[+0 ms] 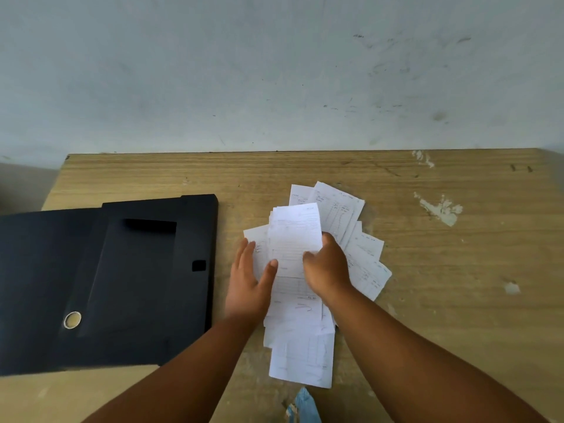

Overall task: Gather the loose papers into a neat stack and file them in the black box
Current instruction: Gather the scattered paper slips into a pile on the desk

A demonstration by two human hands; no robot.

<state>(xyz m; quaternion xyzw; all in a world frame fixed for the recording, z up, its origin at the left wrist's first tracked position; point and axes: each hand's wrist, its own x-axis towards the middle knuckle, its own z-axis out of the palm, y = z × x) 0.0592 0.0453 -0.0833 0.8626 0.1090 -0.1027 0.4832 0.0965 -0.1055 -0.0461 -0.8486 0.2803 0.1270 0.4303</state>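
Several white printed papers (300,346) lie fanned in a loose overlapping pile at the middle of the wooden table. My right hand (328,270) grips a sheet (294,233) at the top of the pile, thumb over its face and fingers curled around its right edge. My left hand (248,282) rests flat on the pile's left side with fingers spread and the thumb pressing the same sheet. The black box (137,279) lies open and flat to the left of the papers, its inside bare.
The wooden table (457,270) has white paint marks on its right side and ends at a pale wall behind. A scrap of blue cloth (305,407) shows at the near edge. A metal ring hole (72,319) sits in the box spine.
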